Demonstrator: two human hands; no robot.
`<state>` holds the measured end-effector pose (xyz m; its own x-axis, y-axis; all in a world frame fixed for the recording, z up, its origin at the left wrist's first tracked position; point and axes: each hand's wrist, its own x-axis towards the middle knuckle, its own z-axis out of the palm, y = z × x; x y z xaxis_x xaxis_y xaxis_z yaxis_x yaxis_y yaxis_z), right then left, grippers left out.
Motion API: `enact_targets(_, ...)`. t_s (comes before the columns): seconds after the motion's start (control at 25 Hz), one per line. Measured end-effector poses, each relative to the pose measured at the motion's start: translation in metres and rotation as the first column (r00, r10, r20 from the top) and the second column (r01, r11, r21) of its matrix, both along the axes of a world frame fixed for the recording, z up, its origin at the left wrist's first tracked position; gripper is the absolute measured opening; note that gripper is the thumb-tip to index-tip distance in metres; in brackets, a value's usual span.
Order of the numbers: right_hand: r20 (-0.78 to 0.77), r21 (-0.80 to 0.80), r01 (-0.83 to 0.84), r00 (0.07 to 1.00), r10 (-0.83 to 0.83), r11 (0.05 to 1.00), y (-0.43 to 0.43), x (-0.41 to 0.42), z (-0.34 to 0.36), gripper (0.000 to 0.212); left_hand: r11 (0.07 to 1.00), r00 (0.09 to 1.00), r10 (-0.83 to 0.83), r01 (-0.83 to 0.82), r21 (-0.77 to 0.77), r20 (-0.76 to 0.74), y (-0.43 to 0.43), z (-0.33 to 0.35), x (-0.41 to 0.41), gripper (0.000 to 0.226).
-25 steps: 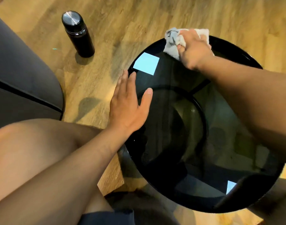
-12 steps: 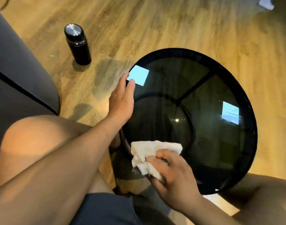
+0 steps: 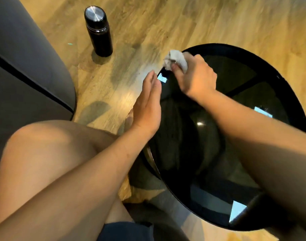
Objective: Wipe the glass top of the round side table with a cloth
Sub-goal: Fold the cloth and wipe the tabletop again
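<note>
The round side table's dark glass top (image 3: 253, 101) fills the right half of the head view, with bright window reflections on it. My right hand (image 3: 197, 77) is shut on a bunched white cloth (image 3: 174, 61) and presses it at the far left rim of the glass. My left hand (image 3: 147, 106) rests flat, fingers together and empty, against the left edge of the table, just below the cloth. My right forearm crosses over the glass and hides part of it.
A black flask with a silver lid (image 3: 98, 32) stands on the wooden floor (image 3: 218, 20) to the far left of the table. A grey sofa (image 3: 23, 66) is at the left edge. My bare knee (image 3: 44, 150) is at bottom left.
My right hand has carried the cloth from the near edge of the glass back up to the far left rim. My left hand stays on the left edge.
</note>
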<state>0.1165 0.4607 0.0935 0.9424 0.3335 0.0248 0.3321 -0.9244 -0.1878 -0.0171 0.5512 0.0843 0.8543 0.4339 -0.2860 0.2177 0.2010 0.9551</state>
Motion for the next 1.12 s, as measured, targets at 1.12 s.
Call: enact_targets(1.12,-0.044,-0.033,-0.173,0.984,0.171,0.984,-0.025,-0.098,0.014,0.037,0.968,0.996,-0.084,0.079,-0.237,-0.013,0.007,-0.006,0.001,0.064)
